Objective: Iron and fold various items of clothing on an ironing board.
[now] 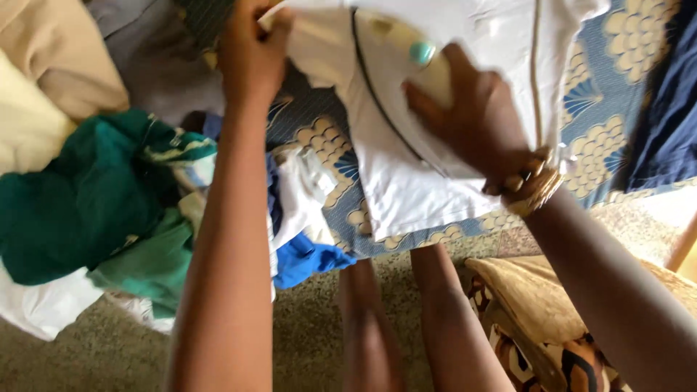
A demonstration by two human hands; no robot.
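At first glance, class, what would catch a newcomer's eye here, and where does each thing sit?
First, the white garment spread at top centre on a blue patterned cloth. The right hand presses a cream iron onto it, while the left hand grips its upper edge. At the left lies a heap of clothes, mostly teal green with a bright blue piece beside it.
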